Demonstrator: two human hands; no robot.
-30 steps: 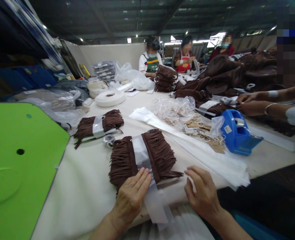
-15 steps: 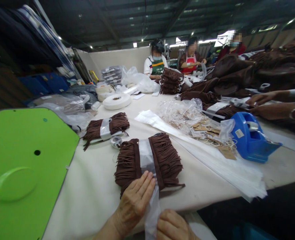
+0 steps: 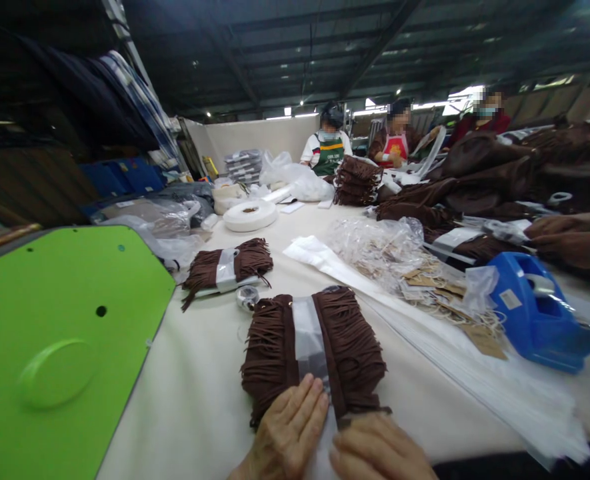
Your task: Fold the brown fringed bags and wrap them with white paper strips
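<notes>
A folded bundle of brown fringe [image 3: 349, 347] lies on the cream table [image 3: 199, 407] right in front of me, wrapped across its middle by a clear plastic band [image 3: 309, 340]. My left hand [image 3: 287, 433] lies flat with fingers stretched out on the bundle's near edge, beside the band. My right hand [image 3: 377, 450] is at the bottom edge, fingers curled down on the band's near end; I cannot see what is under them. A second banded fringe bundle [image 3: 227, 267] lies farther back to the left.
A green board [image 3: 49, 340] covers the left side. A blue tape dispenser [image 3: 542, 317], a stack of clear bags [image 3: 475, 373], paper tags [image 3: 445, 287] and a white tape roll [image 3: 249, 215] sit around. Another person's hands [image 3: 569, 240] work at right; several people sit at the far end.
My right hand moved left from beside the bundle to the band's near end, next to my left hand. The view tilted up, so both hands sit lower in the picture.
</notes>
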